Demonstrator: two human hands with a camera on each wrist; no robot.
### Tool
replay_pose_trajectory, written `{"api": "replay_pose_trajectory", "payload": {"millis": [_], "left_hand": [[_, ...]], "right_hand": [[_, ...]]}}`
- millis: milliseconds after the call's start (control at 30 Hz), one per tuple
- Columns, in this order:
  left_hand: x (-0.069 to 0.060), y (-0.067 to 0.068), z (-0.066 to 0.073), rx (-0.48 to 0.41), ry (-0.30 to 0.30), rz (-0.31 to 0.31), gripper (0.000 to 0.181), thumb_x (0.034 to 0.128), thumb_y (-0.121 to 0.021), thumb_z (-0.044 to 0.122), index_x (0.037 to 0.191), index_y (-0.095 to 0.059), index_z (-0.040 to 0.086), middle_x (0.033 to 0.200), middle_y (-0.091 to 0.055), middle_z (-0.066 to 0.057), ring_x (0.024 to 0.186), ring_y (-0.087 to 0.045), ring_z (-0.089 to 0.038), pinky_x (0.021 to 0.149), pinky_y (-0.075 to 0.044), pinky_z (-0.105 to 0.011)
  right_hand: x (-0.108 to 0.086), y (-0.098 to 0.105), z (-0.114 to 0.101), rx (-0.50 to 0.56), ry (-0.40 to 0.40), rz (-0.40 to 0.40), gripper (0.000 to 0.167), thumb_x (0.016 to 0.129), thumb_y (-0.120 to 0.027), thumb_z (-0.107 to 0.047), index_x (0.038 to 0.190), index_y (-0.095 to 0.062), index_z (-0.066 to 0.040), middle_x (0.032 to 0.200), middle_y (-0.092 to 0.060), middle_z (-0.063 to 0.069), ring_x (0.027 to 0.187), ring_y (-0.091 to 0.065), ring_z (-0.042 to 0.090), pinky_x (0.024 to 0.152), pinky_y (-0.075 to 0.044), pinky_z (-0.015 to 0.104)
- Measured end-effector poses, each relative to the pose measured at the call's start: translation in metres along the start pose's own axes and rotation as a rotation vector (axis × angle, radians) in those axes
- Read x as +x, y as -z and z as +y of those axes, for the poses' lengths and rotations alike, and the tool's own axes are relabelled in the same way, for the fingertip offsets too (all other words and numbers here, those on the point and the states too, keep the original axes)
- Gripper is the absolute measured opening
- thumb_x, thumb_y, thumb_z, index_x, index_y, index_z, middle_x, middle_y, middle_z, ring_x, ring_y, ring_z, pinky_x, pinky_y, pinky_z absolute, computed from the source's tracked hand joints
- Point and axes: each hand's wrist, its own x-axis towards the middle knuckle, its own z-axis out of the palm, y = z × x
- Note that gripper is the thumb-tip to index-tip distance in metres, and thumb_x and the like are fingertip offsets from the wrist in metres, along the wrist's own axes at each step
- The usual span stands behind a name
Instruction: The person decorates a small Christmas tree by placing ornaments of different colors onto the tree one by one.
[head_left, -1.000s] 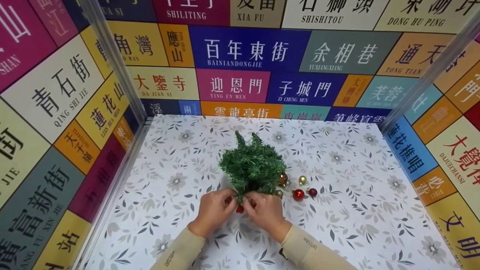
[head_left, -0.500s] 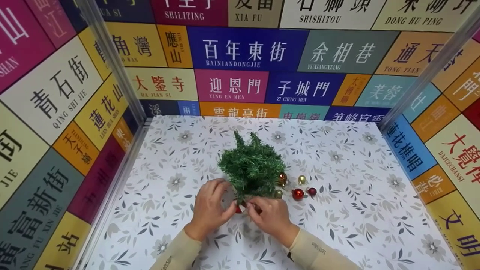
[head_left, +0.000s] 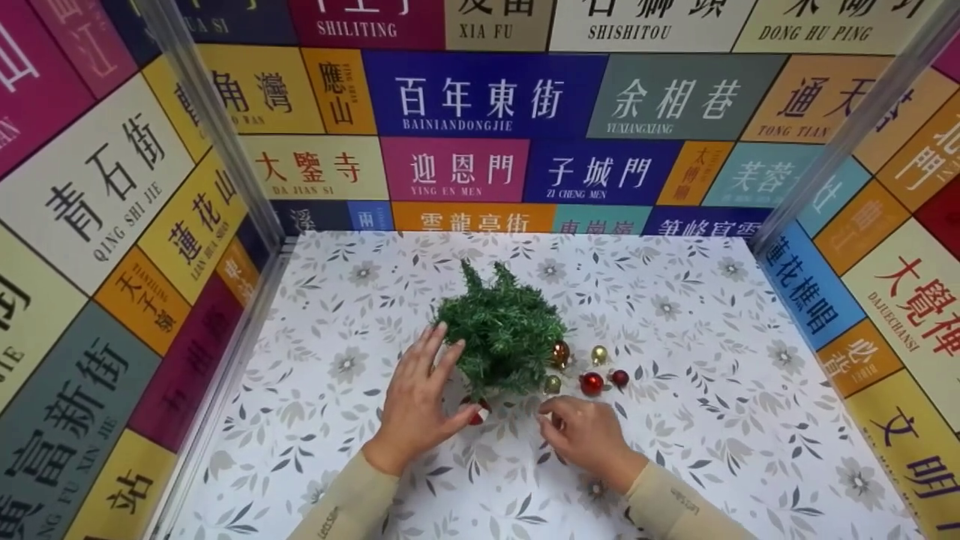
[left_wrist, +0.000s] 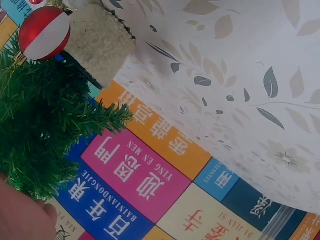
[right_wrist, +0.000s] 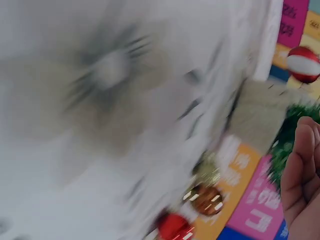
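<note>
A small green artificial Christmas tree (head_left: 502, 322) stands mid-table. On its near side hangs a red-and-white bauble (head_left: 475, 412), clearer in the left wrist view as a striped bauble (left_wrist: 44, 32) beside the tree's beige base (left_wrist: 102, 45). My left hand (head_left: 416, 397) lies along the tree's left side with fingers extended, its thumb near the bauble. My right hand (head_left: 589, 435) is apart from the tree at its lower right, fingers loosely bent, with nothing visible in it. Just beyond it are a red bauble (head_left: 592, 384) and a small green-gold bauble (head_left: 552, 385).
Right of the tree lie more baubles: an amber one (head_left: 560, 354), a gold one (head_left: 598, 354) and a dark red one (head_left: 619, 377). A floral-patterned table (head_left: 345, 300) spreads beneath. Sign-covered panels (head_left: 480, 94) enclose the back and sides.
Both hands were together at the tree's front around the bauble. My left hand has spread along the tree's left side; my right hand has let go and moved right, toward the loose baubles.
</note>
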Motion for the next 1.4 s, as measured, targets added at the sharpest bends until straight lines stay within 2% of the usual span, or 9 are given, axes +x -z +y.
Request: {"api": "replay_pose_trajectory", "payload": {"millis": [167, 367, 533, 633, 733, 967, 1100, 1267, 1400], "left_hand": [[0.001, -0.001, -0.002, 0.019, 0.002, 0.005, 0.095, 0.0730, -0.081, 0.052, 0.151, -0.044, 0.014, 0.161, -0.025, -0.016, 0.146, -0.023, -0.038, 0.115, -0.023, -0.054], [0.001, -0.002, -0.002, 0.013, 0.006, -0.023, 0.094, 0.0744, -0.081, 0.053, 0.150, -0.044, 0.012, 0.162, -0.023, -0.016, 0.147, -0.022, -0.033, 0.117, -0.020, -0.049], [0.000, -0.002, -0.003, 0.012, 0.011, -0.023, 0.096, 0.0698, -0.084, 0.050, 0.148, -0.047, 0.010, 0.162, -0.024, -0.016, 0.147, -0.023, -0.031, 0.116, -0.021, -0.050], [0.000, -0.001, -0.004, 0.022, 0.002, -0.027, 0.095, 0.0703, -0.084, 0.051, 0.147, -0.048, 0.008, 0.161, -0.024, -0.017, 0.147, -0.024, -0.032, 0.115, -0.024, -0.052], [0.000, -0.001, -0.004, 0.024, -0.004, -0.033, 0.093, 0.0710, -0.083, 0.052, 0.146, -0.049, 0.007, 0.161, -0.025, -0.017, 0.147, -0.024, -0.032, 0.115, -0.024, -0.052], [0.001, -0.001, -0.004, 0.027, -0.003, -0.041, 0.092, 0.0718, -0.081, 0.053, 0.144, -0.051, 0.007, 0.162, -0.023, -0.016, 0.147, -0.023, -0.031, 0.115, -0.025, -0.052], [0.001, -0.002, -0.005, 0.019, -0.004, -0.028, 0.092, 0.0699, -0.083, 0.053, 0.143, -0.052, 0.006, 0.161, -0.024, -0.017, 0.147, -0.023, -0.032, 0.114, -0.026, -0.054], [0.001, -0.002, -0.004, 0.020, -0.002, -0.029, 0.093, 0.0701, -0.083, 0.053, 0.144, -0.051, 0.006, 0.161, -0.025, -0.017, 0.146, -0.025, -0.032, 0.116, -0.023, -0.051], [0.000, -0.002, -0.004, 0.021, 0.003, -0.031, 0.089, 0.0728, -0.082, 0.052, 0.144, -0.051, 0.008, 0.161, -0.026, -0.017, 0.146, -0.026, -0.033, 0.116, -0.022, -0.050]], "right_hand": [[-0.017, 0.010, 0.025, -0.048, -0.088, -0.030, 0.013, 0.081, -0.073, -0.020, 0.093, -0.069, -0.018, 0.076, -0.065, -0.008, 0.056, -0.053, 0.002, 0.043, -0.041, 0.023], [-0.031, 0.021, 0.053, -0.050, -0.199, -0.062, 0.019, 0.082, -0.073, -0.018, 0.102, -0.072, -0.016, 0.085, -0.066, -0.005, 0.060, -0.057, 0.006, 0.045, -0.041, 0.023], [-0.038, 0.030, 0.078, -0.063, -0.343, -0.074, 0.027, 0.083, -0.073, -0.017, 0.110, -0.070, -0.015, 0.095, -0.065, -0.002, 0.068, -0.059, 0.011, 0.051, -0.045, 0.029], [-0.043, 0.036, 0.092, -0.086, -0.446, -0.086, 0.031, 0.084, -0.073, -0.018, 0.114, -0.067, -0.016, 0.101, -0.063, 0.000, 0.075, -0.059, 0.014, 0.054, -0.046, 0.034], [-0.048, 0.040, 0.104, -0.101, -0.505, -0.105, 0.035, 0.084, -0.073, -0.017, 0.118, -0.065, -0.015, 0.106, -0.059, 0.003, 0.079, -0.060, 0.017, 0.057, -0.047, 0.037], [-0.050, 0.038, 0.124, -0.088, -0.569, -0.238, 0.048, 0.088, -0.074, -0.024, 0.133, -0.056, -0.016, 0.122, -0.053, 0.003, 0.087, -0.059, 0.021, 0.068, -0.050, 0.044], [-0.048, 0.034, 0.130, -0.060, -0.594, -0.290, 0.048, 0.090, -0.072, -0.024, 0.135, -0.057, -0.018, 0.127, -0.052, 0.002, 0.091, -0.059, 0.021, 0.077, -0.051, 0.046], [-0.048, 0.030, 0.133, -0.048, -0.587, -0.292, 0.041, 0.090, -0.072, -0.020, 0.129, -0.061, -0.016, 0.126, -0.053, 0.003, 0.093, -0.061, 0.022, 0.081, -0.052, 0.048], [-0.049, 0.028, 0.134, -0.057, -0.550, -0.252, 0.037, 0.089, -0.074, -0.018, 0.124, -0.063, -0.012, 0.120, -0.056, 0.004, 0.090, -0.063, 0.024, 0.078, -0.053, 0.048]]}}
